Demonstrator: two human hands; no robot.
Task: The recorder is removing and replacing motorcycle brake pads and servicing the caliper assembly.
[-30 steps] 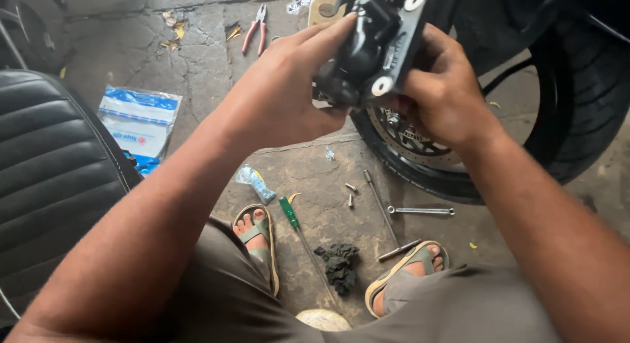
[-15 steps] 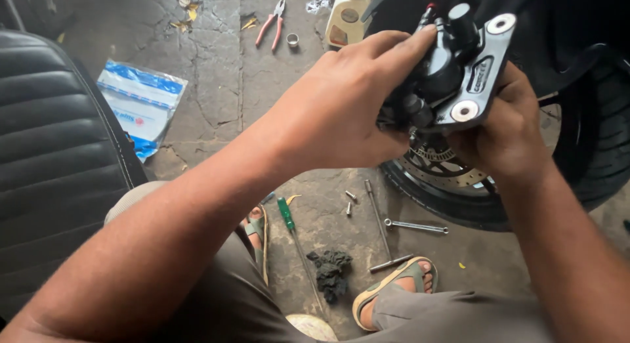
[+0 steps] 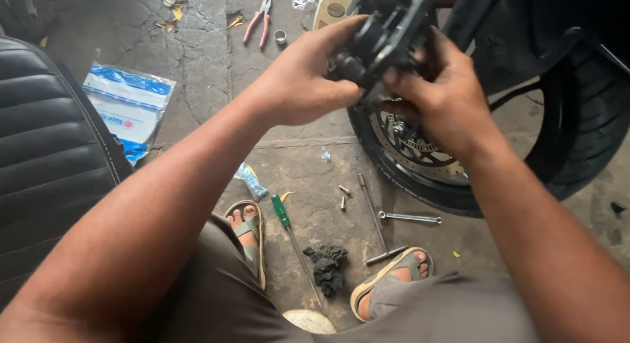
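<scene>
Fingers of the left hand point(image 3: 305, 80) curl round the near side of a black brake caliper point(image 3: 384, 34), thumb across its lower edge, while the right hand point(image 3: 443, 97) pinches its far side with fingertips pressed on the bracket, holding it in the air just above the motorcycle wheel point(image 3: 459, 166). It looks a heavy, rigid metal casting, likely greasy and so slippery, best gripped by the solid body and bracket rather than by any hose. On the floor point(image 3: 210, 74) below lie a green-handled screwdriver point(image 3: 282, 212), loose bolts point(image 3: 343, 195) and a spanner point(image 3: 410, 217).
</scene>
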